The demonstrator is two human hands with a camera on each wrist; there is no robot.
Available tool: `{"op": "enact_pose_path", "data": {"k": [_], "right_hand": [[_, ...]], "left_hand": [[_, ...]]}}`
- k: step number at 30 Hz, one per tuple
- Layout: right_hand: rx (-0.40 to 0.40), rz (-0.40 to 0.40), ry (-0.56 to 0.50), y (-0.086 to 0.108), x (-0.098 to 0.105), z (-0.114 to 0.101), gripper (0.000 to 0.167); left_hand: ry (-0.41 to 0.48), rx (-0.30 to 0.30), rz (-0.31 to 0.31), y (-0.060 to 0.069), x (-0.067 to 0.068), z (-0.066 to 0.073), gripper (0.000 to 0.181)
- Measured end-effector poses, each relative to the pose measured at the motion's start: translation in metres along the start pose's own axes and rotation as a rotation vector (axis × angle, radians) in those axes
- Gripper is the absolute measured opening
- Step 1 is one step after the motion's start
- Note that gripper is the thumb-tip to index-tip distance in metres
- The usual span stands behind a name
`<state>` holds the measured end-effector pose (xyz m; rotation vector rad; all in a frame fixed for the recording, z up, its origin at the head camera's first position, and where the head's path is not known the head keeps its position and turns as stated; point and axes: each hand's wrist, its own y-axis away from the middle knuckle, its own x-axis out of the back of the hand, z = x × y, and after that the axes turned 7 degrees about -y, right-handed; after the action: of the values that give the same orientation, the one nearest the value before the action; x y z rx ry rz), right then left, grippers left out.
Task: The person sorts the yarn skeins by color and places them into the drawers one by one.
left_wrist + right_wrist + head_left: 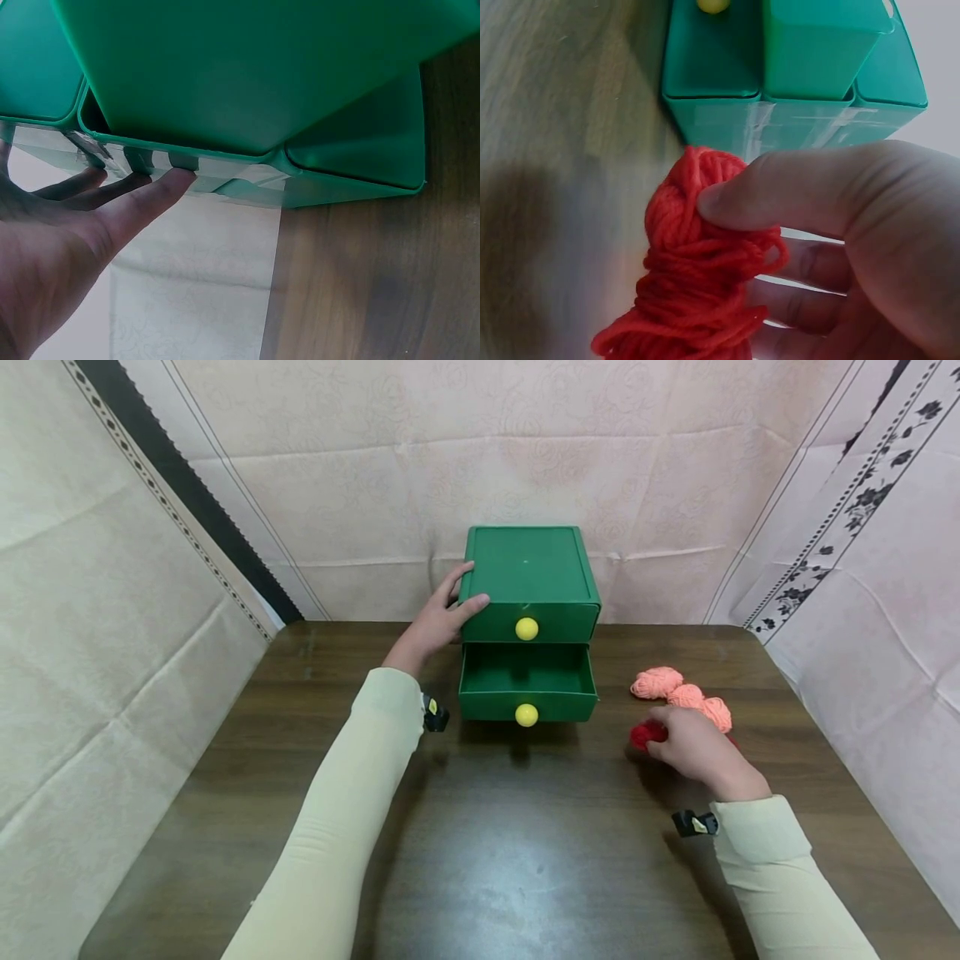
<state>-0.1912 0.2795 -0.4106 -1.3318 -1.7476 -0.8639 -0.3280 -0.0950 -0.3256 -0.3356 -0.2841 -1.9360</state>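
One table (540,827) bears one green cabinet (531,562), one drawer (487,706) pulled out showing its green inside. Your spread left hand (437,625) touches the cabinet; right of it, your right hand (701,749) pinches one red yarn bundle (686,281) beside one coral bundle (684,696). Two yellow knobs (527,628) show.

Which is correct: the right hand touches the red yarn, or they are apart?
Touching. The right wrist view shows it plainly: the right hand holds the red yarn, with its thumb lying directly on it.

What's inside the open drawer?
No items visible in the open drawer, just its shadowed green interior. The upper drawer covers its back end, so can't tell there.
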Motion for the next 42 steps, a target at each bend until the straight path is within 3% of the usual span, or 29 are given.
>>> {"op": "enact_pose_path", "data": {"k": [14,22,34,42], "right_hand": [[0.095,0.147,-0.007,0.001,0.005,-0.017,0.034],[0.134,0.247,-0.011,0.001,0.010,-0.031,0.044],[0.220,0.406,-0.053,-0.004,0.011,-0.044,0.035],[0.277,0.458,-0.063,-0.007,0.013,-0.053,0.035]], "left_hand": [[0.003,0.003,0.003,0.001,0.000,0.001,0.075],[0.015,0.002,0.001,-0.003,0.000,-0.003,0.075],[0.024,-0.006,-0.005,0.001,0.000,0.000,0.076],[0.015,-0.011,-0.002,0.003,0.000,0.000,0.075]]}}
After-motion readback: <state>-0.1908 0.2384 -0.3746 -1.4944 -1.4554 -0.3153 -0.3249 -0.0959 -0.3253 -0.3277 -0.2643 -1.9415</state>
